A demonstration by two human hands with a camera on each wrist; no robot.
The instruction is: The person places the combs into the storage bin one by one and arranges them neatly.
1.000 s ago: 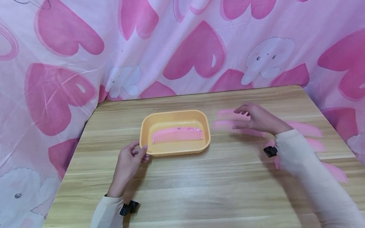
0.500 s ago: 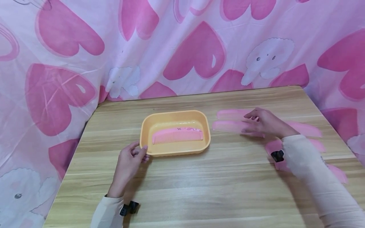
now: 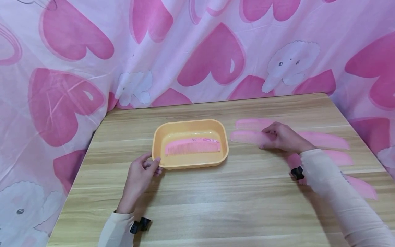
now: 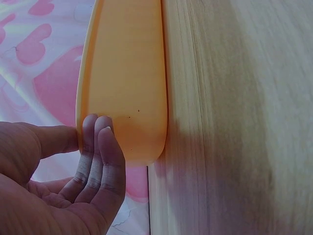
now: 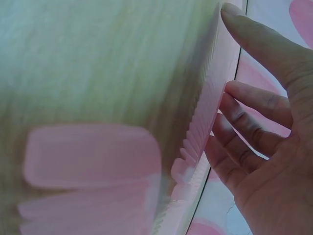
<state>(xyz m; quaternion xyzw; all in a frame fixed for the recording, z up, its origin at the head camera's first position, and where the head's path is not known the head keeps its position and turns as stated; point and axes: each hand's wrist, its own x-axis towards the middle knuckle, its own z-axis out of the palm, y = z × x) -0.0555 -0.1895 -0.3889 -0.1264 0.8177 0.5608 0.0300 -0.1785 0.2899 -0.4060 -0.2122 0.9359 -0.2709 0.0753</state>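
Observation:
My left hand (image 3: 140, 176) pinches the near left corner of a shallow orange plastic tray (image 3: 223, 151), thumb on the rim and fingers curled against the outer wall, as the left wrist view shows on the tray (image 4: 122, 73). Inside lies a pink comb (image 3: 191, 147) with a printed spine. To the right, my right hand (image 3: 285, 137) holds a plain pink comb (image 3: 247, 137) lying on the table, thumb at the toothed edge and fingertips along the spine. The right wrist view shows that comb (image 5: 208, 105) edge-on beside the fingers. Part of it is hidden under the hand.
Another pink comb (image 3: 251, 122) lies just behind the held one. Several more lie at the right, among them one comb (image 3: 324, 140) past my wrist and one comb (image 3: 362, 188) partly under my sleeve. A pink heart-print cloth (image 3: 213, 55) hangs behind the wooden table (image 3: 197, 209).
My right hand has come down and closed its thumb and fingers on the plain pink comb, after first shifting right. The left hand and tray have stayed in place.

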